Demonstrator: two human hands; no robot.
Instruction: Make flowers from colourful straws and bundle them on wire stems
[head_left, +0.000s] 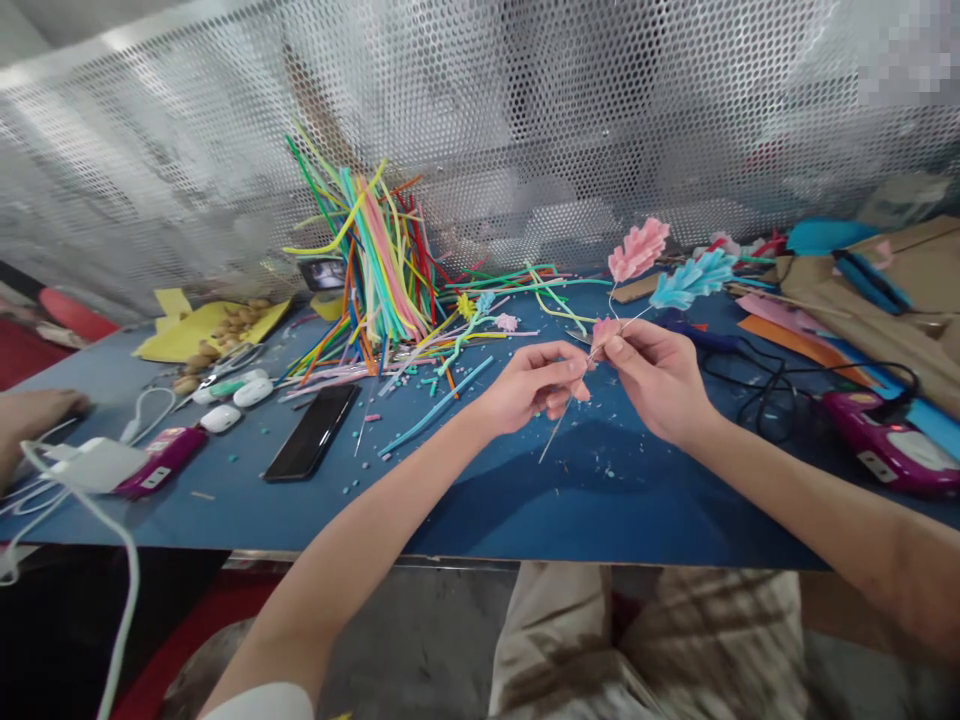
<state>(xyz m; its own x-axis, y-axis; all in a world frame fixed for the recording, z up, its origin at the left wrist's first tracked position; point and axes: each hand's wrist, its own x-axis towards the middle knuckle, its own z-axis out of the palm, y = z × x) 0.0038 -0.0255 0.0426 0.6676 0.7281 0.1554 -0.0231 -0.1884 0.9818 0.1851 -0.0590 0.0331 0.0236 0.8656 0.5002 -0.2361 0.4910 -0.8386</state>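
Above the blue table, my left hand and my right hand meet around thin wire stems. Both are closed, fingertips pinching close together. From the wires rise a pink fuzzy leaf-shaped piece and a light blue one, both made of pipe cleaner. A smaller pink fuzzy piece sits right at my right fingertips. The wire ends point down below my left hand. My fingers hide the spot where the stems cross.
A large bundle of coloured pipe cleaners stands at the back, with trimmings scattered before it. Left are a black phone, a purple power strip and another person's hand. Right lie a glue gun, cables, another purple power strip and coloured paper.
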